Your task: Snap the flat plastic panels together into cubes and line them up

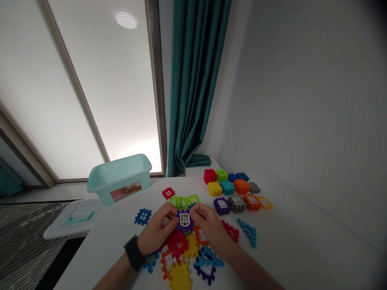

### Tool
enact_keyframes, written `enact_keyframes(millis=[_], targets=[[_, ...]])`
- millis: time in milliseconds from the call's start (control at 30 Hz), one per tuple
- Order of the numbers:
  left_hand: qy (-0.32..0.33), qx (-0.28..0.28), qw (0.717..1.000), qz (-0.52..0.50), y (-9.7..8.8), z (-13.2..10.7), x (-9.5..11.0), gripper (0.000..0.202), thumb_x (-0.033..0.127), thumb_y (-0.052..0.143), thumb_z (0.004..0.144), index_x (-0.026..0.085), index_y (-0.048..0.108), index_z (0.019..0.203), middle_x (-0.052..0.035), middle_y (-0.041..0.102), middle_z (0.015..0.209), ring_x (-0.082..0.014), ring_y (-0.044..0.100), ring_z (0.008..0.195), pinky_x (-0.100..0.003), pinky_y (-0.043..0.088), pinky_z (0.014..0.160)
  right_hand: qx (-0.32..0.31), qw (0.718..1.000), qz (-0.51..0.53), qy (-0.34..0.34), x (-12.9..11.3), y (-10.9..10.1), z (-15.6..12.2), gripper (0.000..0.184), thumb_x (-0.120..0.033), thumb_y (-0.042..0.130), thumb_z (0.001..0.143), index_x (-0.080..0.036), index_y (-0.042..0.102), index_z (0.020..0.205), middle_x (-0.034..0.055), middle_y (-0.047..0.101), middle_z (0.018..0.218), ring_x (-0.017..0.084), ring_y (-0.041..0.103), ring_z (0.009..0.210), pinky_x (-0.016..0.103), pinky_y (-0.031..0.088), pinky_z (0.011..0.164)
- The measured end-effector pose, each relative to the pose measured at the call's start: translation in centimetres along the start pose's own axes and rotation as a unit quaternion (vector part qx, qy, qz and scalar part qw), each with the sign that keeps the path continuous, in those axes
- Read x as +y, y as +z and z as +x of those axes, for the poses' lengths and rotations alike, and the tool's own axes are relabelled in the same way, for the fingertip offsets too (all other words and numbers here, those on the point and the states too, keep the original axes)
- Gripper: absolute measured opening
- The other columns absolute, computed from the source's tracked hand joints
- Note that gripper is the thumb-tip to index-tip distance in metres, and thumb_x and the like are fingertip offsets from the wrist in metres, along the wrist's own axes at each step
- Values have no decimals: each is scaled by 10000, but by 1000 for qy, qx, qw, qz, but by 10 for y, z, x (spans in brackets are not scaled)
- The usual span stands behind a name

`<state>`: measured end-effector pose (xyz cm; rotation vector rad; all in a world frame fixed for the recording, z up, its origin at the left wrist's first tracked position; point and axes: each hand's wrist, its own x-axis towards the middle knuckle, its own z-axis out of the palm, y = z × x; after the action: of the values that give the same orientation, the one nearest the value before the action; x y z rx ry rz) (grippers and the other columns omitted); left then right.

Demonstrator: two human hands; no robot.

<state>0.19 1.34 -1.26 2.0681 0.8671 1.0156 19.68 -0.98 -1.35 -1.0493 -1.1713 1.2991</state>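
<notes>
My left grip [155, 230] and right grip [210, 228] are both pinched on a purple window block [184, 220] near the middle of the tabletop [287, 245]; green blocks [183, 200] lie linked just beyond, while a far-right block pile [232, 189] sits unjoined

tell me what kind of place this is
Probably an indoor room in a home or hotel. A long teal curtain hangs in the corner, striped carpet covers the floor, and interlocking plastic toy blocks lie on a white table near a pale turquoise storage bin.
</notes>
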Motion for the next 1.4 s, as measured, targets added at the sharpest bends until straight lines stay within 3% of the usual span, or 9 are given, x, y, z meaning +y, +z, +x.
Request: enact_keyframes(millis=[400, 500, 667, 767, 867, 1000, 1100, 1233, 1400], targets=[[-81, 16, 989, -124, 0, 3, 2, 385, 525, 519, 955, 199, 522, 750, 10, 528, 754, -155, 491, 682, -269, 427, 640, -12, 1000, -13, -16, 4, 0, 0, 372, -550, 704, 792, -184, 646, 800, -14, 625, 735, 154, 569, 689, 269, 465, 661], [-82, 25, 991, -98, 0, 3, 1, 330, 492, 513, 965, 198, 563, 823, 6, 568, 756, -164, 520, 704, -269, 440, 658, -9, 992, -94, -84, 4, -2, 0, 267, -458, 646, 869, -192, 650, 854, 13, 648, 818, 188, 616, 780, 302, 494, 725], [-52, 21, 998, -2, -3, 2, 5, 240, 405, 500, 965, 195, 615, 949, -39, 657, 909, -209, 591, 848, -317, 475, 780, 36, 913, -304, -269, 5, -8, -1, 142, -269, 547, 955, -212, 644, 869, 33, 623, 847, 204, 600, 844, 328, 480, 767], [-57, 2, 998, 21, -5, 1, 9, 236, 393, 520, 942, 193, 616, 1023, -50, 677, 965, -221, 607, 883, -332, 477, 816, 39, 865, -361, -347, 10, -10, -1, 134, -216, 514, 981, -224, 630, 915, 34, 635, 841, 207, 591, 837, 349, 466, 777], [-65, -9, 998, 24, -6, 0, 8, 240, 389, 536, 935, 198, 606, 1065, -50, 684, 995, -221, 619, 897, -334, 488, 829, 13, 838, -386, -385, 14, -11, -1, 138, -199, 487, 997, -237, 616, 967, 35, 646, 882, 211, 597, 880, 374, 467, 829], [-37, -8, 998, 41, -7, -2, 0, 326, 341, 578, 924, 217, 550, 1224, -68, 670, 1142, -232, 622, 1012, -357, 493, 907, -11, 835, -399, -378, 16, -13, -1, 140, -170, 480, 986, -245, 598, 988, 41, 650, 955, 216, 599, 958, 395, 477, 891], [15, 10, 990, 138, -9, -3, -10, 423, 363, 650, 902, 250, 531, 1292, -77, 652, 1231, -262, 600, 1090, -409, 468, 964, -20, 848, -406, -342, 16, -13, -1, 163, -130, 493, 949, -244, 587, 1018, 49, 642, 1021, 223, 593, 1019, 405, 493, 926], [97, 31, 967, 234, -10, -4, -21, 422, 406, 641, 930, 269, 526, 1312, -73, 665, 1220, -267, 599, 1096, -428, 450, 973, -29, 870, -397, -290, 16, -11, -3, 282, -113, 534, 884, -244, 559, 1133, 80, 579, 1241, 235, 548, 1193, 421, 482, 1032], [137, 53, 958, 247, -7, -4, -22, 431, 448, 605, 952, 257, 496, 1322, -76, 678, 1185, -253, 614, 1051, -409, 467, 937, -27, 871, -394, -292, 21, -10, -3, 338, -121, 562, 860, -252, 543, 1171, 86, 543, 1326, 249, 505, 1280, 455, 445, 1097]])
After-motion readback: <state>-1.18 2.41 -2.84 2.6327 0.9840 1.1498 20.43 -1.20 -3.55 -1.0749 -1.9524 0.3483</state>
